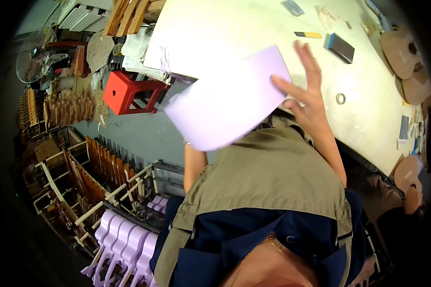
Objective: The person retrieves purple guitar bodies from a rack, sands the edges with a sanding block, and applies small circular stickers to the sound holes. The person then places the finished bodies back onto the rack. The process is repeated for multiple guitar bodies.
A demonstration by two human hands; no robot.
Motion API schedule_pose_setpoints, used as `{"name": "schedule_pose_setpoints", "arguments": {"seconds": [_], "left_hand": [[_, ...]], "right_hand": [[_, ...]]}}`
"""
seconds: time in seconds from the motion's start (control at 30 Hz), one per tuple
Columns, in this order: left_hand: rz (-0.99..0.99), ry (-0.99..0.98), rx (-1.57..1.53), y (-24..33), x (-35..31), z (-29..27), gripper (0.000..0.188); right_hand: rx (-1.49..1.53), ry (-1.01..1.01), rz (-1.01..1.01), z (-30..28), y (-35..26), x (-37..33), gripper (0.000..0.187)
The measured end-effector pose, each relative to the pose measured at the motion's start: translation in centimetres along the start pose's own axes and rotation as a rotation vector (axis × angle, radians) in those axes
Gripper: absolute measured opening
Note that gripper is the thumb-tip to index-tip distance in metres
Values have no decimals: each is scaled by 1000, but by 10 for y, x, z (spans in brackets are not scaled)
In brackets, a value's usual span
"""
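A smooth lavender panel with one curved edge is raised in front of my apron, tilted, its upper part overlapping the table edge. My right hand is at the panel's right end with its fingers spread; one fingertip lies over the panel's face and the others point up, clear of it. Behind the panel's lower left my left forearm rises, a bracelet at the wrist. The panel hides my left hand and its fingers, so its grip does not show.
On the pale table lie a yellow-handled cutter, a dark block and a tape roll. A red stool stands left. Lavender instrument parts hang on a rack at lower left. Another person is at right.
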State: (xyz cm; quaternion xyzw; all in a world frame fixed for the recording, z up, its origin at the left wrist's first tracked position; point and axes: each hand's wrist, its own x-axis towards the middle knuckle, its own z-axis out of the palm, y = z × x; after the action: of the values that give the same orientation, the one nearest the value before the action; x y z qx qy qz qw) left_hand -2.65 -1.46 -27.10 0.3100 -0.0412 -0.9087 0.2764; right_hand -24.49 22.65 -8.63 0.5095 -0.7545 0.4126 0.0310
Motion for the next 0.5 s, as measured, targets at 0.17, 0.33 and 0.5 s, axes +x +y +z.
{"name": "schedule_pose_setpoints", "arguments": {"seconds": [0.17,0.33,0.5], "left_hand": [[149,7,147,42,-4,54,33],[605,-166,300,22,-28,138,48],[725,-162,497,9,-49,170,58]], "right_hand": [[606,-7,296,8,41,-24,97],[704,93,372,51,74,-48,118],[664,104,426,52,73,-56,111]]}}
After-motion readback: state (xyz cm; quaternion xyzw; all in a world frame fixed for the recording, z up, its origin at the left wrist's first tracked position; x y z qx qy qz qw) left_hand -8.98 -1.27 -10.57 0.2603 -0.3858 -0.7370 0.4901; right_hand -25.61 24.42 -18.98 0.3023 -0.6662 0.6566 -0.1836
